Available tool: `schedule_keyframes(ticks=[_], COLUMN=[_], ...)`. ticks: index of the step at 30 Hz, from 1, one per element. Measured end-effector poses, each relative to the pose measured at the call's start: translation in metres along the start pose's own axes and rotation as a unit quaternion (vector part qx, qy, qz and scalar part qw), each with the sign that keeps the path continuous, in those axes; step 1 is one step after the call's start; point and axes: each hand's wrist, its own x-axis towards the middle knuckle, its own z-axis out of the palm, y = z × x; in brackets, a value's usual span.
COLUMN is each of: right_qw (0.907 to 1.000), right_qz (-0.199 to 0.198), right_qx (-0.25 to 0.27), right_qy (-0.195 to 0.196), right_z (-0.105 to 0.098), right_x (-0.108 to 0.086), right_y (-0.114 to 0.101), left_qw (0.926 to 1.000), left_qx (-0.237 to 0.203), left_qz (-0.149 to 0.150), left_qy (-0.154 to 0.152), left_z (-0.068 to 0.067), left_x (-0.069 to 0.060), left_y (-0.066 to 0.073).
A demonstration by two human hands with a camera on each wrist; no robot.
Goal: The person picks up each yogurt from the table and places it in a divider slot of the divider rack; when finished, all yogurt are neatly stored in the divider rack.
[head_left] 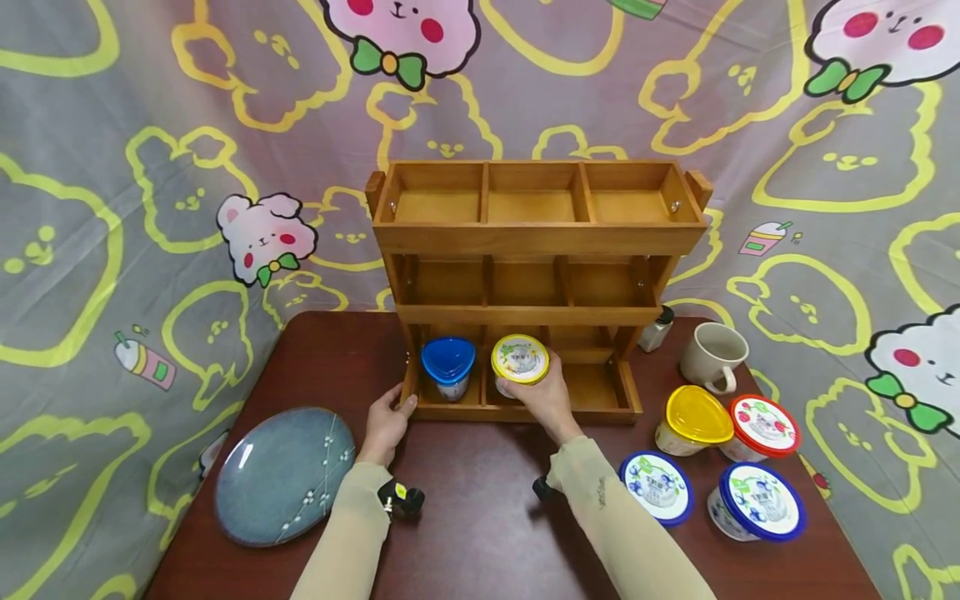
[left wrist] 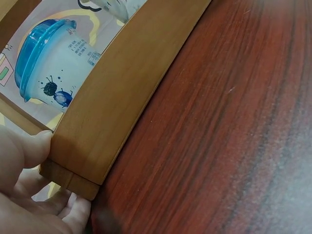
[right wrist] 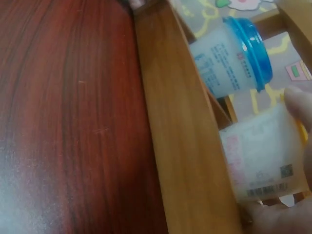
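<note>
In the head view, a three-tier wooden rack [head_left: 540, 242] stands on the table. My left hand [head_left: 386, 425] grips its bottom-left front corner; in the left wrist view thumb and fingers lie around that wooden corner [left wrist: 78, 165]. The bottom-left compartment holds a yogurt cup with a blue lid [head_left: 448, 358]. My right hand [head_left: 551, 400] grips a yogurt cup with a yellow rim [head_left: 520, 358] at the bottom-middle compartment. In the right wrist view this white cup [right wrist: 263, 151] is behind the front board, beside the blue-lidded cup [right wrist: 234, 58]. Whether its base touches the compartment floor is hidden.
A grey-blue plate [head_left: 285, 475] lies at the left. At the right are a yellow-lidded cup [head_left: 693, 417], a red-lidded cup [head_left: 763, 425], and two blue-rimmed cups [head_left: 656, 487]. A mug [head_left: 712, 354] and a small black-capped jar [head_left: 657, 329] stand behind them.
</note>
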Motion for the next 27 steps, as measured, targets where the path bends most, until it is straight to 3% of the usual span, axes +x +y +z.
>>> schedule_keyframes(ticks=[18,27], right_qw=[0.9907,0.9891], right_qz=[0.05,0.066], right_qx=[-0.126,-0.131], right_qy=[0.01,0.013], right_z=[0.012,0.014], right_x=[0.001,0.001], right_y=[-0.001,-0.002], left_qw=[1.0,0.9999], left_qx=[0.006,0.01], left_qz=[-0.004,-0.009], left_qy=[-0.006,-0.005], left_z=[-0.001,-0.001], left_x=[0.001,0.001], left_y=[0.001,-0.001])
